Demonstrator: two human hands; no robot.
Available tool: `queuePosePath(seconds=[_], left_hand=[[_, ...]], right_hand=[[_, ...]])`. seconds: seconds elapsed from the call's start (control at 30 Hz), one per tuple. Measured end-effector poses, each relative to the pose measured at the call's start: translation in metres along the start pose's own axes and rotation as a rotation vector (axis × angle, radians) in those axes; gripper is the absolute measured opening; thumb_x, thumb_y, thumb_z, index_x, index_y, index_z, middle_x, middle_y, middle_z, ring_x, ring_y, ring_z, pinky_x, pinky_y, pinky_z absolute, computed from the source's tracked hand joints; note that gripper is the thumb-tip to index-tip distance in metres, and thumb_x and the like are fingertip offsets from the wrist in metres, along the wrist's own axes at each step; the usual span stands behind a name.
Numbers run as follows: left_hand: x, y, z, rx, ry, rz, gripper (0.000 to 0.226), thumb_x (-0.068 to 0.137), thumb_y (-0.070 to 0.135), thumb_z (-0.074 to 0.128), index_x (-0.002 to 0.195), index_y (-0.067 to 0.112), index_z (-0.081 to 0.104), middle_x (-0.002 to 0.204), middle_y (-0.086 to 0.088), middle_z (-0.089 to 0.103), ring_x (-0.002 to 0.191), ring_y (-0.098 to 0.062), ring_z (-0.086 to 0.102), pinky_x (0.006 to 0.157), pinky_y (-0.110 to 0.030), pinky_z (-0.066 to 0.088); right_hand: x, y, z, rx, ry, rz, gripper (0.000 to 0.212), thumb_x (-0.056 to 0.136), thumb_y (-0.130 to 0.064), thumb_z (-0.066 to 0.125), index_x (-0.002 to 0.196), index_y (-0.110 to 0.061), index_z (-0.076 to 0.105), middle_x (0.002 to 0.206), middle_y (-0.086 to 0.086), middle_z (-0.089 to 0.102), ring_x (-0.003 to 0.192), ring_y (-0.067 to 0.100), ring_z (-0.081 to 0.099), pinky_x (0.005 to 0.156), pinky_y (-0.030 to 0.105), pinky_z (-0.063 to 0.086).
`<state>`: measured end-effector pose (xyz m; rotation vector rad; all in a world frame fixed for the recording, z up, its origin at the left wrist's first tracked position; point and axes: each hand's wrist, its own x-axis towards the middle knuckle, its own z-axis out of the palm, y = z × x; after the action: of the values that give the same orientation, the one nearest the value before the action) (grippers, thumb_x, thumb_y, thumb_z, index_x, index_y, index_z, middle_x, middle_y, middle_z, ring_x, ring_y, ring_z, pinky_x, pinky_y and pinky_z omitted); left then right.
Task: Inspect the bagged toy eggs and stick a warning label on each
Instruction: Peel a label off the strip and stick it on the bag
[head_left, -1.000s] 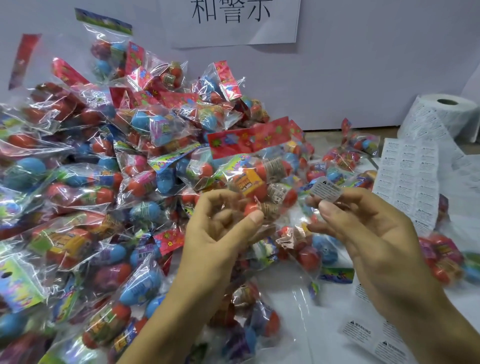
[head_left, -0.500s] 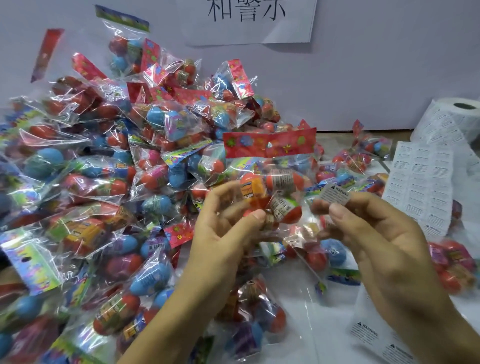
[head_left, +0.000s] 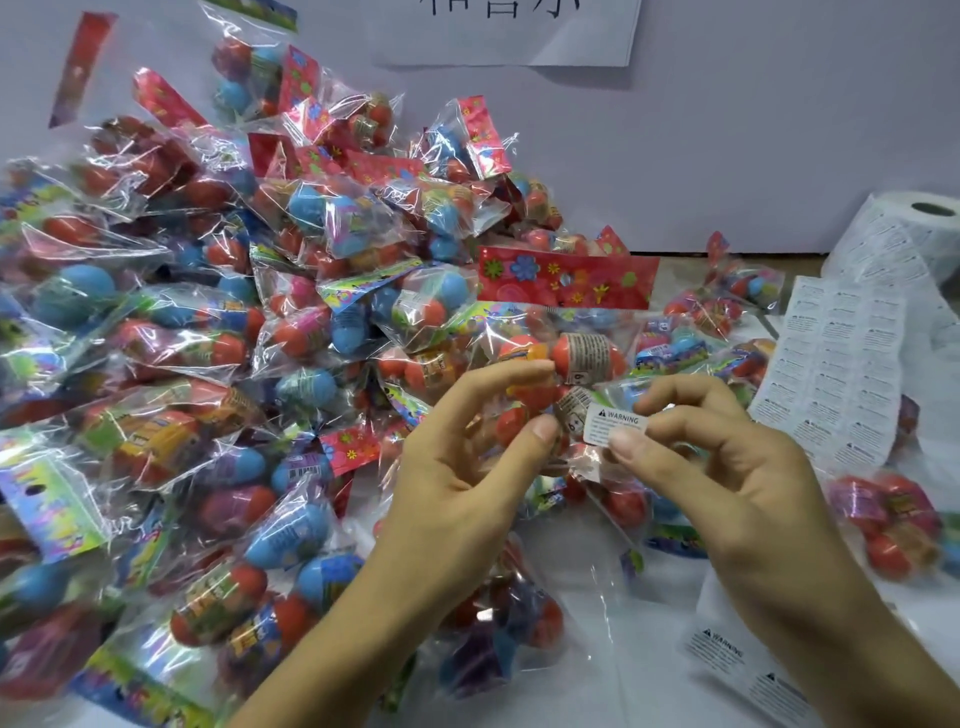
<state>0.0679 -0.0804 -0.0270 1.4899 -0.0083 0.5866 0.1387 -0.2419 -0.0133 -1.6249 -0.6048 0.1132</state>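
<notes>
My left hand (head_left: 467, 467) grips a clear bag of toy eggs (head_left: 566, 332) with a red flowered header, held up at the centre. Orange-red eggs with printed bands show through the plastic. My right hand (head_left: 727, 467) pinches a small white warning label (head_left: 615, 423) between thumb and forefinger, and the label lies against the lower front of the held bag. A big heap of similar bagged eggs (head_left: 234, 338) fills the left half of the view.
A roll of warning labels (head_left: 914, 234) stands at the far right, its strip (head_left: 831, 374) trailing down over the white table (head_left: 597, 675). More labels (head_left: 737, 660) lie under my right wrist. A few bags (head_left: 893, 525) rest on the right. A paper sign (head_left: 519, 31) hangs on the wall.
My right hand has brought the label left and down, from beside the bag onto its front. The left hand keeps the bag raised. The camera has moved closer.
</notes>
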Motion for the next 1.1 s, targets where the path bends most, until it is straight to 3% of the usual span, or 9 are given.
queuePosePath(seconds=[0.07, 0.13, 0.17, 0.4, 0.5, 0.8, 1.1], left_hand=[[-0.0006, -0.0005, 0.0014, -0.013, -0.005, -0.005, 0.027, 0.092, 0.008, 0.066, 0.115, 0.021, 0.069, 0.118, 0.004, 0.072, 0.109, -0.017, 0.07, 0.091, -0.035, 0.059], [-0.0011, -0.0014, 0.0021, -0.021, -0.008, -0.007, 0.028, 0.09, 0.01, 0.067, 0.115, 0.023, 0.069, 0.117, 0.005, 0.072, 0.106, -0.015, 0.071, 0.088, -0.03, 0.058], [-0.0016, -0.0017, 0.0023, -0.02, -0.009, -0.004, 0.028, 0.09, 0.01, 0.067, 0.115, 0.024, 0.07, 0.118, 0.005, 0.072, 0.108, -0.015, 0.07, 0.089, -0.031, 0.058], [-0.0041, -0.0022, 0.0021, -0.016, -0.018, 0.01, 0.028, 0.09, 0.01, 0.068, 0.114, 0.025, 0.069, 0.119, 0.007, 0.071, 0.112, -0.014, 0.07, 0.091, -0.027, 0.057], [-0.0045, -0.0026, 0.0022, -0.013, -0.021, 0.014, 0.028, 0.09, 0.01, 0.068, 0.113, 0.025, 0.069, 0.117, 0.009, 0.072, 0.111, -0.014, 0.07, 0.091, -0.026, 0.057], [-0.0038, -0.0036, 0.0026, 0.007, -0.009, 0.021, 0.026, 0.088, 0.014, 0.072, 0.11, 0.03, 0.07, 0.113, 0.013, 0.072, 0.104, -0.01, 0.071, 0.086, -0.022, 0.055], [-0.0058, -0.0036, 0.0063, -0.035, -0.006, 0.082, 0.03, 0.083, 0.004, 0.076, 0.109, 0.017, 0.067, 0.1, 0.017, 0.072, 0.089, 0.005, 0.069, 0.078, -0.01, 0.053]], right_hand=[[-0.0002, -0.0011, 0.0004, -0.019, -0.002, -0.015, 0.021, 0.076, -0.034, 0.073, 0.069, -0.014, 0.072, 0.096, -0.014, 0.056, 0.069, 0.027, 0.049, 0.064, 0.015, 0.045], [-0.0003, -0.0015, 0.0005, -0.058, -0.004, -0.04, 0.017, 0.075, -0.034, 0.074, 0.067, -0.02, 0.071, 0.094, -0.014, 0.054, 0.064, 0.006, 0.047, 0.063, 0.01, 0.04], [-0.0004, -0.0016, 0.0007, -0.082, -0.006, -0.052, 0.017, 0.075, -0.036, 0.075, 0.066, -0.023, 0.071, 0.094, -0.014, 0.054, 0.065, 0.004, 0.048, 0.063, 0.01, 0.039], [0.0, 0.0006, 0.0011, -0.139, -0.015, -0.06, 0.019, 0.074, -0.042, 0.076, 0.067, -0.025, 0.071, 0.091, -0.013, 0.051, 0.073, 0.015, 0.051, 0.065, 0.023, 0.043], [0.0, 0.0005, 0.0019, -0.136, -0.019, -0.073, 0.028, 0.071, -0.053, 0.069, 0.068, -0.025, 0.071, 0.091, -0.011, 0.051, 0.072, 0.013, 0.05, 0.065, 0.02, 0.042], [0.0022, 0.0009, -0.0004, -0.15, -0.054, -0.108, 0.025, 0.072, -0.052, 0.069, 0.065, -0.028, 0.068, 0.088, -0.01, 0.049, 0.067, 0.01, 0.044, 0.063, 0.016, 0.038], [0.0023, 0.0039, 0.0003, -0.166, -0.056, -0.112, 0.023, 0.073, -0.054, 0.069, 0.067, -0.031, 0.07, 0.089, -0.008, 0.048, 0.064, 0.01, 0.045, 0.06, 0.018, 0.037]])
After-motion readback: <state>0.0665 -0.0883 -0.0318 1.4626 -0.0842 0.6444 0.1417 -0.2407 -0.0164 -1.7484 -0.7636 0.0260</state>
